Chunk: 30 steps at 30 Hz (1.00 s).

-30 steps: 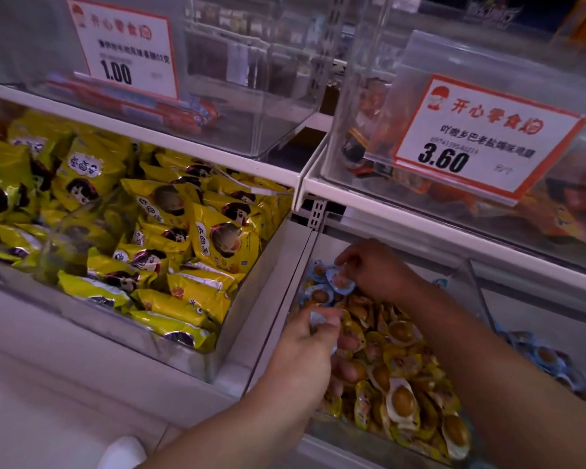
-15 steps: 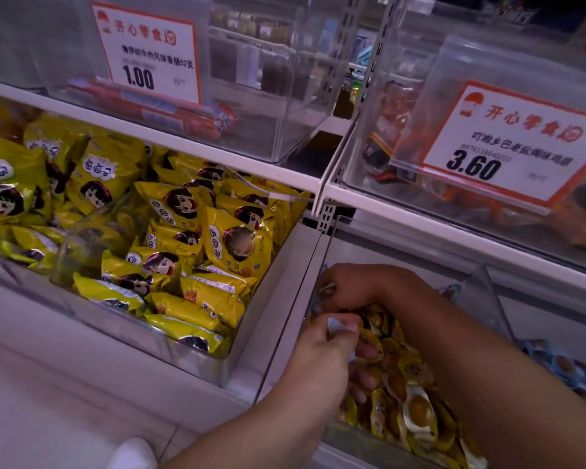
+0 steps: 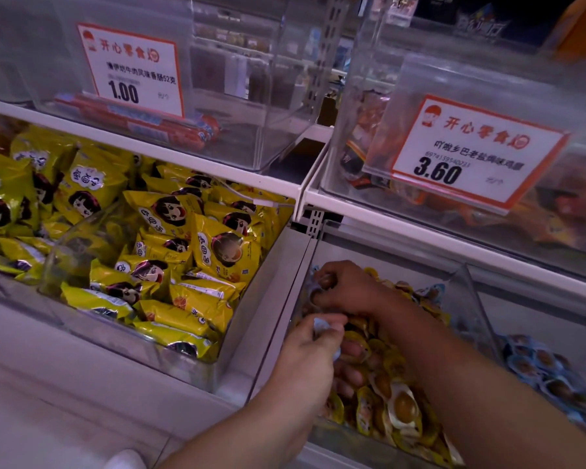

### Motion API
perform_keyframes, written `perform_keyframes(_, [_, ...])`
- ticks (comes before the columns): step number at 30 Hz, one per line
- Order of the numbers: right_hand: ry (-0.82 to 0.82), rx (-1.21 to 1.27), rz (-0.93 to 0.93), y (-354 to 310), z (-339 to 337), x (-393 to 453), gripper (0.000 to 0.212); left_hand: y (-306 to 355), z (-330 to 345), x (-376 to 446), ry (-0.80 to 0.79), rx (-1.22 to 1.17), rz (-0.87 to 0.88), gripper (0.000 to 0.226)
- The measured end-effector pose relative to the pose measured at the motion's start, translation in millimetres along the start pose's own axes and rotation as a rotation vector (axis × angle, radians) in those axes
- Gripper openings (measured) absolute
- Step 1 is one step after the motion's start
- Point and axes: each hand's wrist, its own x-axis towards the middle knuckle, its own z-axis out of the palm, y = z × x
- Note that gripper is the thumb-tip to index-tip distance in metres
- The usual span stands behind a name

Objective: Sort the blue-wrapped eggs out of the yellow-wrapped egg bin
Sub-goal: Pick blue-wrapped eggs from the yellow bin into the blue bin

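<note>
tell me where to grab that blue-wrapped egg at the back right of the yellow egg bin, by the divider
Pinch the blue-wrapped egg by its upturned flat wrapper edge, coming from above and slightly left. It sits on top of the yellow-wrapped eggs against the clear divider, which probably blocks a right-side approach. The right hand is nearest, though it already holds blue packs; so does the left hand.
</note>
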Motion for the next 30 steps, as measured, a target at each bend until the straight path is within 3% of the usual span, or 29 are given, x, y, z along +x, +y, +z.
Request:
perform_keyframes(3, [0.115,0.177,-0.025,-1,-25,-19,0.02,-2,1,5,0.038,-0.023,0.003,0.018])
perform_keyframes(5, [0.195,0.434,-0.054,-5,-39,-44,0.017,-3,4,7,0.06,-0.047,0.015,0.015])
perform_keyframes(8, [0.139,0.795,-0.074,-9,-47,-97,0.026,2,11,9,0.097,-0.114,0.046,0.011])
perform_keyframes(11, [0.061,0.943,0.025,-8,-35,-146,0.029,4,19,11,-0.003,-0.063,0.049,0.021])
perform_keyframes(13, [0.136,1.014,0.092,-5,-25,-163,0.023,-1,27,10,-0.057,-0.033,0.027,0.017])
perform_keyframes(16, [0.256,1.207,0.172,-2,-20,-172,0.013,-9,37,11,-0.003,-0.057,0.029,0.01])
perform_keyframes(19, [0.322,1.504,0.268,4,-21,-172,0.018,-4,39,16,0.053,-0.181,0.041,0.014])
perform_keyframes(22, [0.307,1.662,0.332,3,-20,-172,0.014,-1,39,19,0.022,-0.201,0.089,0.024])
perform_keyframes(24, [0.19,1.728,0.346,-1,-22,-172,0.024,-6,42,20,0.044,0.014,0.244,0.017])
perform_keyframes(26, [0.05,1.781,0.299,-7,-26,-172,0.04,-12,43,20,0.09,0.498,0.554,0.017])
perform_keyframes(28, [0.017,1.814,0.246,-11,-29,-173,0.047,-17,46,20,0.049,0.822,0.789,0.026])
perform_keyframes(30, [0.066,1.852,0.25,-14,-29,-173,0.044,-22,53,21,-0.017,1.043,0.906,0.038])
